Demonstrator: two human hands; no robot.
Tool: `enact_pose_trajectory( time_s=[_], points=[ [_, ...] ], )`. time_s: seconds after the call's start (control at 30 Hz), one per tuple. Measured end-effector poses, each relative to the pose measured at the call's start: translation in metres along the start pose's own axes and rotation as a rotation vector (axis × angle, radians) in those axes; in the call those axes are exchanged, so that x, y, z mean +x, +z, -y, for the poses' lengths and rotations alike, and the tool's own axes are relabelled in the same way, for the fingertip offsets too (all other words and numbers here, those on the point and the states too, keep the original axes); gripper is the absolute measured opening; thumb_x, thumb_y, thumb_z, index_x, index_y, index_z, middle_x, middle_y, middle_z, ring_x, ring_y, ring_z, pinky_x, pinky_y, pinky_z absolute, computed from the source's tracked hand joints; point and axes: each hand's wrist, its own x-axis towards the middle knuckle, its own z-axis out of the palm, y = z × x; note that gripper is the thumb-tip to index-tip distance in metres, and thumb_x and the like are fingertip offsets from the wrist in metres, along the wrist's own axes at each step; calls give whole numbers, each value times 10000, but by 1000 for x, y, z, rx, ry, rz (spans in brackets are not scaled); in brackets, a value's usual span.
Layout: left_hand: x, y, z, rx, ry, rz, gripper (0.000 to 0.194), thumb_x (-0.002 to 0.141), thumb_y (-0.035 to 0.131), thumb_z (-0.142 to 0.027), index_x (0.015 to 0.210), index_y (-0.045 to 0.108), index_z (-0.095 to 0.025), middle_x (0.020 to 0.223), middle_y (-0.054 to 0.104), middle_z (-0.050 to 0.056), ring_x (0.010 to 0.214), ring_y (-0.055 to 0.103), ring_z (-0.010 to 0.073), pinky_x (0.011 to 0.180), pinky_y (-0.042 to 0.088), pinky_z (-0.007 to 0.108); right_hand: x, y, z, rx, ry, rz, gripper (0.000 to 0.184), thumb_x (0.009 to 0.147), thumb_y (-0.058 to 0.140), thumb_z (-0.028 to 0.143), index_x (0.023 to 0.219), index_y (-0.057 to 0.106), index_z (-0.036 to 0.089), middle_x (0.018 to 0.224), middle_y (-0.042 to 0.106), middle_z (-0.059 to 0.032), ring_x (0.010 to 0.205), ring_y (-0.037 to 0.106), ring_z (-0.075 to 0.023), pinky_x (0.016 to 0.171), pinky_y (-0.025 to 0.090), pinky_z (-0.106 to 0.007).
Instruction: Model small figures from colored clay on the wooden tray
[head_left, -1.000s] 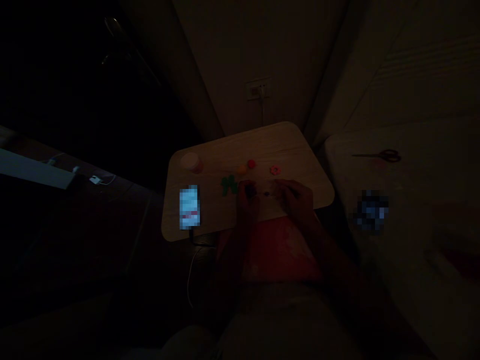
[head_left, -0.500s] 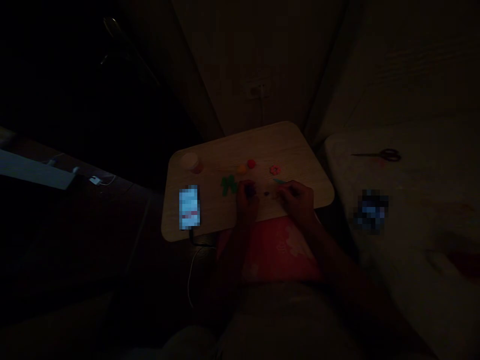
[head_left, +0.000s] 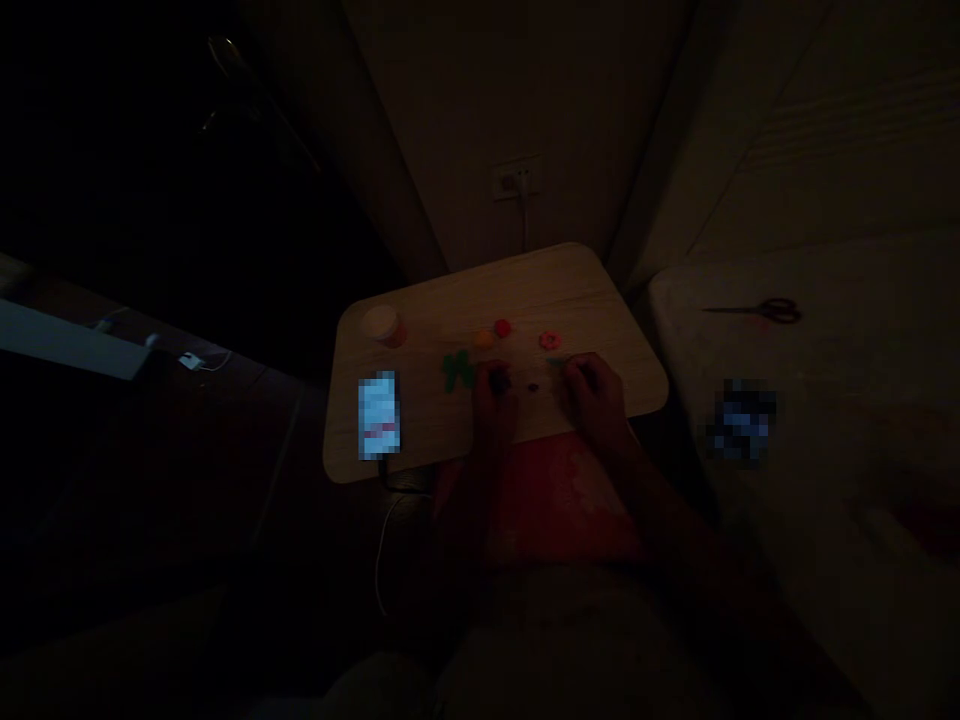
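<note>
In the dim light my left hand point(head_left: 493, 400) is curled around a dark lump point(head_left: 500, 379) at the table's near side. My right hand point(head_left: 600, 395) is closed to its right, fingers pinched on a thin teal tool point(head_left: 556, 363) whose end points left. Between the hands a small dark piece point(head_left: 533, 387) lies on the wooden table point(head_left: 427, 430). Green pieces point(head_left: 456, 370) sit just left of my left hand. Beyond the hands are an orange lump point(head_left: 484, 339), a red ball point(head_left: 502, 327) and a pink flower-shaped piece point(head_left: 550, 341).
A lidded tub point(head_left: 384, 326) stands at the table's back left, with a lit phone point(head_left: 379, 415) and its cable in front. On the pale surface to the right lie scissors point(head_left: 776, 311) and a blurred dark object point(head_left: 742, 422). A wall socket point(head_left: 516, 178) is behind the table.
My right hand has shifted slightly up, and less of the teal tool shows. My left hand stays nearly in place around the dark lump.
</note>
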Motion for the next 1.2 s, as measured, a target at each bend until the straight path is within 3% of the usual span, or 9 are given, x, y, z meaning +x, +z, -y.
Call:
enact_pose_trajectory(
  time_s=[0.1, 0.23, 0.57, 0.83, 1.03, 1.2],
  points=[
    [0, 0, -2, 14, -4, -11, 366, 691, 614, -129, 1044, 573, -218, 901, 551, 21, 827, 523, 176, 779, 443, 294, 0, 1, 5, 31, 22, -37, 218, 909, 621, 407, 900, 691, 201, 704, 669, -10, 584, 594, -144, 557, 464, -262],
    [0, 0, -3, 3, 5, 1, 335, 713, 617, -152, 1037, 565, -219, 906, 546, 24, 829, 520, 178, 781, 440, 298, 0, 2, 8, 36, 31, -12, 272, 943, 565, 382, 943, 749, 182, 619, 668, -8, 529, 596, -143, 543, 474, -269],
    [0, 0, -1, -3, 5, -9, 375, 687, 605, -119, 1048, 574, -217, 896, 547, 19, 816, 519, 168, 766, 448, 286, 0, 3, -3, 68, 70, -26, 182, 810, 736, 354, 876, 770, 188, 686, 738, -28, 558, 658, -158, 532, 516, -262],
    [2, 0, 0, 8, -13, -8, 352, 692, 617, -130, 1029, 573, -222, 884, 544, 19, 810, 515, 173, 753, 445, 286, -1, 3, 4, 26, 42, -73, 143, 738, 785, 343, 769, 756, 207, 713, 749, -32, 589, 667, -172, 550, 540, -280],
    [0, -1, -4, 4, -21, -10, 345, 708, 632, -150, 1040, 573, -222, 902, 556, 21, 829, 529, 179, 782, 452, 295, -2, 1, 4, 39, 43, -77, 176, 779, 720, 368, 767, 752, 196, 629, 683, -7, 520, 579, -144, 503, 458, -263],
    [2, 0, -5, 3, -8, -29, 326, 703, 624, -131, 1013, 576, -221, 873, 538, 12, 806, 519, 174, 771, 439, 296, -1, 0, 7, -60, -10, -61, 252, 812, 683, 382, 652, 696, 188, 562, 588, 15, 528, 508, -131, 522, 395, -260]
  ],
)
